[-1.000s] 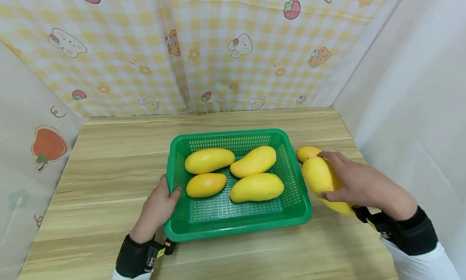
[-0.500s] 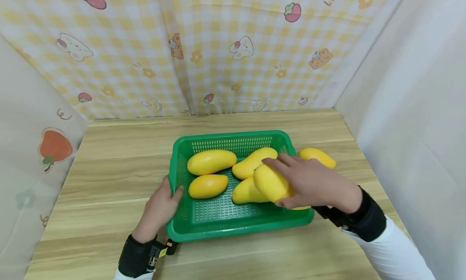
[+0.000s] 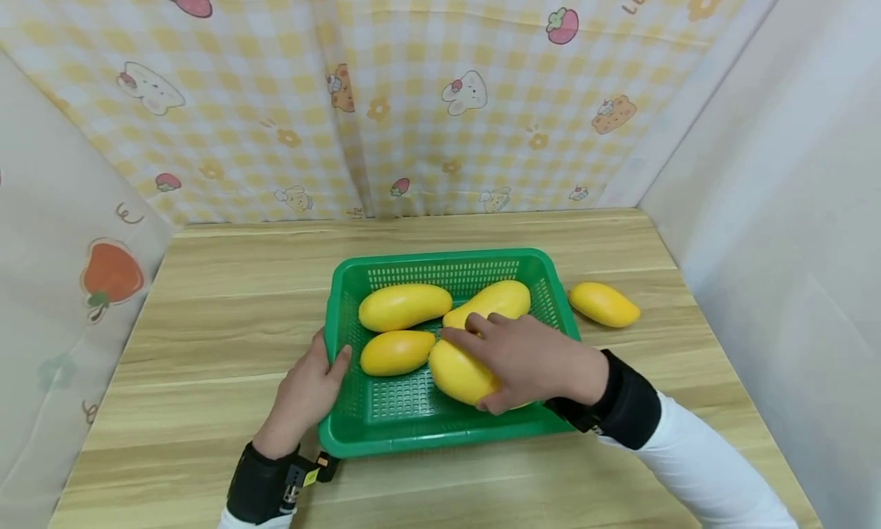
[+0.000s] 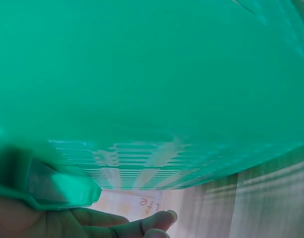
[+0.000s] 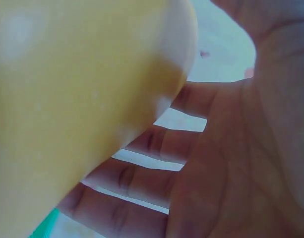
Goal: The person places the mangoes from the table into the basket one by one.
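In the head view a green plastic basket [image 3: 372, 443] with slotted walls stands on the table. My left hand [image 3: 303, 395] holds its left rim, thumb over the inside and fingers outside; in the left wrist view those fingers [image 4: 137, 225] extend below the rim. My right hand [image 3: 526, 361] grips a yellow mango [image 3: 463, 372] over the basket's right half. The right wrist view shows that mango large against the curled fingers [image 5: 147, 144]. Two mangoes lie at the basket's left, one back [image 3: 404, 307], one front [image 3: 397, 352]. Another mango [image 3: 495, 300] lies at the back right, partly covered by the hand.
One loose mango [image 3: 604, 305] lies on the wood-grain table [image 3: 227, 338], just right of the basket. A checked curtain [image 3: 413, 154] hangs at the table's back edge. White sheets close off the left and right sides.
My right hand has carried the gripped mango leftward from the table, over the rim and down into the basket's right half. The left hand keeps its hold on the rim.
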`<state>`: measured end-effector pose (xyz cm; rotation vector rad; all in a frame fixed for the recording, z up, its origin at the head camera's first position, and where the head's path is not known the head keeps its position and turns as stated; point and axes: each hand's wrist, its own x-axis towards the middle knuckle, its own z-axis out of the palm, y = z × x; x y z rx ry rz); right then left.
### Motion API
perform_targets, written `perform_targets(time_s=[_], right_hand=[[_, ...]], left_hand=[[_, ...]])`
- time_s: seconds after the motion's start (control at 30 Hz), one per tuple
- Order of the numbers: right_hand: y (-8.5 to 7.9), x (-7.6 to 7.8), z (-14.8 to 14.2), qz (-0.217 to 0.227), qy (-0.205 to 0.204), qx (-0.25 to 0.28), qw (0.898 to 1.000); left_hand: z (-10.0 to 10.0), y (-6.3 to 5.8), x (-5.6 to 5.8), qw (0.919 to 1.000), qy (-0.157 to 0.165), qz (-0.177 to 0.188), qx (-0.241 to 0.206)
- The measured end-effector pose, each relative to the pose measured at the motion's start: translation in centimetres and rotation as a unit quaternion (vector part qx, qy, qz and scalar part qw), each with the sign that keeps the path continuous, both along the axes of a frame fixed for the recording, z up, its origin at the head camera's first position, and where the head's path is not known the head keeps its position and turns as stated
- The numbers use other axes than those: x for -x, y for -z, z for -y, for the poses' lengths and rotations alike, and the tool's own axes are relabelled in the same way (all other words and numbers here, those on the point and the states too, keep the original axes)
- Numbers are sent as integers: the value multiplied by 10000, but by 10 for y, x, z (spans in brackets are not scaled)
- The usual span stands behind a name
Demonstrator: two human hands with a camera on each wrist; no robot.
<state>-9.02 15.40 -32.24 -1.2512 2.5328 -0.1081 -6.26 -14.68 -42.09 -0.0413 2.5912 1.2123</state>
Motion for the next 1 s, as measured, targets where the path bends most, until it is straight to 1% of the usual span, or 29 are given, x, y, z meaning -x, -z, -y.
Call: perform_targets(time_s=[0.17,0.33,0.43,0.57,0.67,0.83,1.0], right_hand=[[14,-4,22,-46,-397,-146,9991],[20,-2,41,-114,-538,-234,9982],[24,1,51,-110,-636,-259,9976],[34,4,61,-8,-710,-334,9969],[40,5,67,61,-739,-434,9963],[45,7,77,155,-818,-493,9953],[49,10,88,339,-784,-486,9952]], left_hand=[[-1,-1,0,9997,45,-96,212],[0,1,1,9996,27,-66,287],[1,1,0,9998,-14,-22,195],[0,2,0,10000,-74,34,43],[0,2,1,10000,-71,29,24],[2,3,1,9999,-19,-23,149],[2,5,0,9996,41,-195,216]])
